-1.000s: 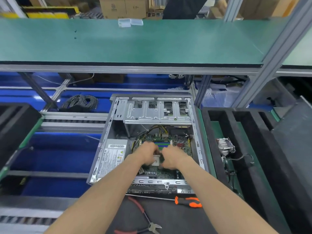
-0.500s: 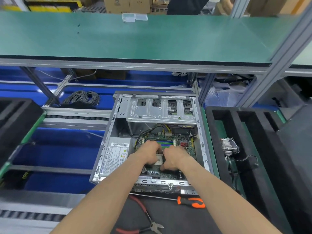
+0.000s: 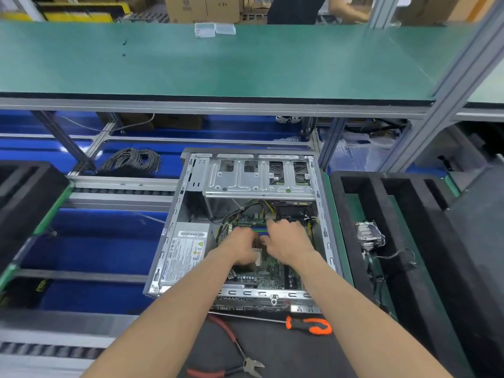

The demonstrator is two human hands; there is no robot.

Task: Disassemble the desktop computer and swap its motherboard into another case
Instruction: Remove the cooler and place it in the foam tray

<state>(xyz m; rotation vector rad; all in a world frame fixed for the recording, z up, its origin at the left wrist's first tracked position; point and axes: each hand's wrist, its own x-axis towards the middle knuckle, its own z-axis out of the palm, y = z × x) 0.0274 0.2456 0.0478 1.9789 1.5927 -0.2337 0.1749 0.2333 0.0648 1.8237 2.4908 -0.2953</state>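
You are working both hands, left hand [image 3: 241,251] and right hand [image 3: 286,242], over the motherboard [image 3: 268,272] seated in the open case [image 3: 174,227], fingers curled downward, their hold hidden; be easing parts straight upward, never prying sideways.

- Green motherboard [image 3: 268,271]
- Silver-grey computer case [image 3: 261,177]
- Orange-and-black screwdriver [image 3: 309,324]
- Red-handled cutters [image 3: 231,350]
- Green worktop [image 3: 218,61]
- Black foam tray [image 3: 425,241]
- Grey cable coil [image 3: 132,160]
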